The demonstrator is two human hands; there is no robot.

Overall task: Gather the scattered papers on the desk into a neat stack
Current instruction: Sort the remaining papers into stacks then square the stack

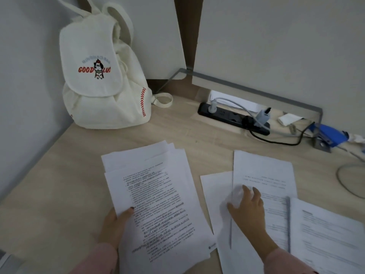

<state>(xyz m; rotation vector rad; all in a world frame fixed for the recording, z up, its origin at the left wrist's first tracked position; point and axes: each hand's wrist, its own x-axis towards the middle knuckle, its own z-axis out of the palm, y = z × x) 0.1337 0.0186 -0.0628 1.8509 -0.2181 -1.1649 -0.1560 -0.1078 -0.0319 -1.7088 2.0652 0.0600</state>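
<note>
- Left hand (115,224) is pinching the fanned stack of printed sheets (158,204) at its left edge, thumb on top.
- Right hand (248,210) is lying with fingers spread on loose sheets (262,169) overlapping beside the stack on the desk (59,175).
- White backpack (104,76) and power strip (223,115) are sitting farther back.

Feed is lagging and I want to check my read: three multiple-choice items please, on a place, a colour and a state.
1. The backpack stands: A) front right B) rear left corner of the desk C) on the papers
2. The stapler is: A) red B) green C) blue
3. The left hand: A) grips the paper stack B) lies flat on bare desk C) holds the stapler
1 B, it leans in the wall corner; 2 C, its body is blue; 3 A, its thumb lies over the stack's edge.
</note>
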